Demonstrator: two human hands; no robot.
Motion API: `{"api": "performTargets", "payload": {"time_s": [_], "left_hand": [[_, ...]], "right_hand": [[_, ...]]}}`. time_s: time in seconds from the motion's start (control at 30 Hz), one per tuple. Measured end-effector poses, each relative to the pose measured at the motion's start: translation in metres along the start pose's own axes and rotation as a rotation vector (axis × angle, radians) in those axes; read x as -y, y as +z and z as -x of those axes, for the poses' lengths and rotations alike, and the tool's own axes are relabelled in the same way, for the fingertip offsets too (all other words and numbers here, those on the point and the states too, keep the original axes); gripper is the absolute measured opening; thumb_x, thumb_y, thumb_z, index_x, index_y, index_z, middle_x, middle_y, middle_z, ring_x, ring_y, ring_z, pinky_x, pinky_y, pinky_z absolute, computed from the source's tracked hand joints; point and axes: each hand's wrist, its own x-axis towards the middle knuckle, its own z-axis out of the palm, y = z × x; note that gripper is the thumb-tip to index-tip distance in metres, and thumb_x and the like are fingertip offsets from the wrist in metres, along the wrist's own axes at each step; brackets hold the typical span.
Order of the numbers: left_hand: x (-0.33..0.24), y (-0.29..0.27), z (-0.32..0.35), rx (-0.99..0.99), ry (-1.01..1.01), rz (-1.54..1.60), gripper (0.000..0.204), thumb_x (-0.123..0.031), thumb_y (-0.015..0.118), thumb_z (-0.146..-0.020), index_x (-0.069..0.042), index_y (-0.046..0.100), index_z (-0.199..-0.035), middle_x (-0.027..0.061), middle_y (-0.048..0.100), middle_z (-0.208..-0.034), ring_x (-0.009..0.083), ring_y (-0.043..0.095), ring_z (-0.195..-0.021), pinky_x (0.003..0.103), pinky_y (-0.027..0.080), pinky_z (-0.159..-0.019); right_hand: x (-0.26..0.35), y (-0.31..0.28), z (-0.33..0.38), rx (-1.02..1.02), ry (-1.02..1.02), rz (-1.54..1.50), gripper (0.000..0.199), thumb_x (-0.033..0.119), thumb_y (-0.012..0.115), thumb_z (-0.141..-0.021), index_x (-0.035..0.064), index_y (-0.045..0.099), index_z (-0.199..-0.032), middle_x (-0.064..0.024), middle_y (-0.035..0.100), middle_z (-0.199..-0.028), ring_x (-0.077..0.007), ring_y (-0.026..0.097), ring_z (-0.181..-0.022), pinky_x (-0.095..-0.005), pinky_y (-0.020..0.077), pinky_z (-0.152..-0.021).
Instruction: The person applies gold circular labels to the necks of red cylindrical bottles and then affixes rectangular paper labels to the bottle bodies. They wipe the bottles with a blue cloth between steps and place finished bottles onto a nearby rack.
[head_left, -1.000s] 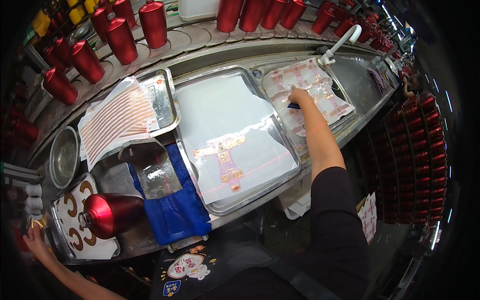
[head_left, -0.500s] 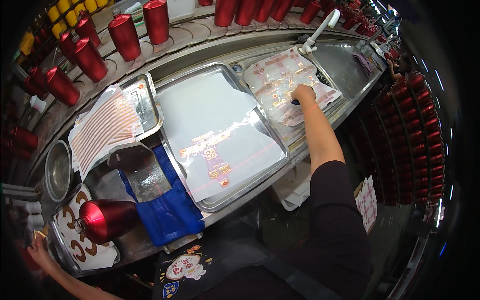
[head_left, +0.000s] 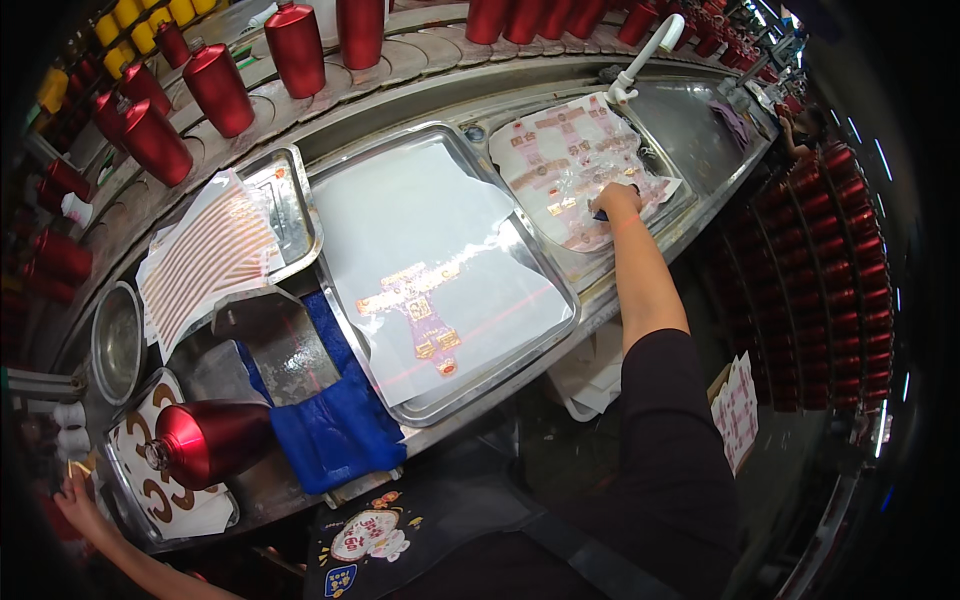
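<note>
My right hand is closed around a small dark blue tool, mostly hidden by the fingers. It rests on a wet, wrinkled sheet of pink and gold decals beside the tap. At the far left edge, my left hand has its fingertips bent against a small gold-brown piece, too blurred to name. Near it, a glossy red bottle lies on its side, its neck to the left, next to a blue cloth.
A metal tray holds white sheets with one cross-shaped decal. Striped decal sheets overlap a smaller tray. Brown curved decals lie beside a metal bowl. Red bottles stand on the conveyor; a white tap rises behind.
My right hand has shifted slightly right and nearer me over the decal sheet. The conveyor's bottles have moved to the right. My left hand is almost unmoved.
</note>
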Motion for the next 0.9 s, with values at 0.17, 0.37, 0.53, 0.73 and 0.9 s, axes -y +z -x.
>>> {"api": "performTargets", "payload": {"time_s": [0.17,0.37,0.53,0.73,0.9], "left_hand": [[0.002,0.001,-0.002,-0.028,0.013,-0.004,0.040,-0.022,0.077,-0.093,0.000,0.048,-0.108,0.0128,0.063,-0.117,0.0200,0.063,-0.107,0.032,0.051,-0.095],[-0.001,0.001,-0.001,0.017,0.004,0.017,0.038,-0.022,0.076,-0.094,-0.001,0.049,-0.112,0.0106,0.064,-0.117,0.0189,0.062,-0.109,0.032,0.050,-0.096],[-0.011,0.005,0.010,0.006,0.017,0.028,0.036,-0.021,0.075,-0.094,-0.001,0.049,-0.110,0.0099,0.064,-0.116,0.0192,0.062,-0.110,0.033,0.049,-0.098],[-0.001,0.004,0.005,0.001,0.017,0.096,0.033,-0.018,0.075,-0.095,-0.003,0.047,-0.105,0.0091,0.064,-0.112,0.0186,0.063,-0.108,0.032,0.050,-0.096],[0.007,-0.005,0.002,0.051,0.019,0.027,0.032,-0.017,0.074,-0.096,-0.002,0.048,-0.106,0.0083,0.065,-0.110,0.0177,0.064,-0.104,0.031,0.052,-0.094]], "right_hand": [[-0.003,0.004,-0.001,0.069,0.006,-0.042,0.052,0.033,0.083,-0.073,0.0122,0.074,-0.119,-0.0150,0.070,-0.126,-0.0266,0.070,-0.115,-0.0381,0.0571,-0.094],[-0.004,0.010,-0.007,0.157,-0.074,0.045,0.057,0.033,0.078,-0.079,0.0131,0.069,-0.131,-0.0111,0.063,-0.140,-0.0332,0.057,-0.134,-0.0436,0.0542,-0.102],[-0.008,0.008,-0.009,0.121,-0.112,-0.031,0.053,0.033,0.078,-0.080,0.0108,0.070,-0.128,-0.0141,0.065,-0.138,-0.0321,0.061,-0.130,-0.0442,0.0544,-0.101],[-0.004,0.001,-0.005,-0.070,-0.292,-0.105,0.056,0.033,0.075,-0.082,0.0122,0.064,-0.132,-0.0166,0.066,-0.135,-0.0368,0.062,-0.127,-0.0475,0.0532,-0.100],[0.019,-0.007,0.001,-0.219,-0.470,-0.187,0.072,0.033,0.074,-0.080,0.0172,0.050,-0.146,-0.0212,0.066,-0.129,-0.0409,0.062,-0.122,-0.0501,0.0523,-0.100]]}}
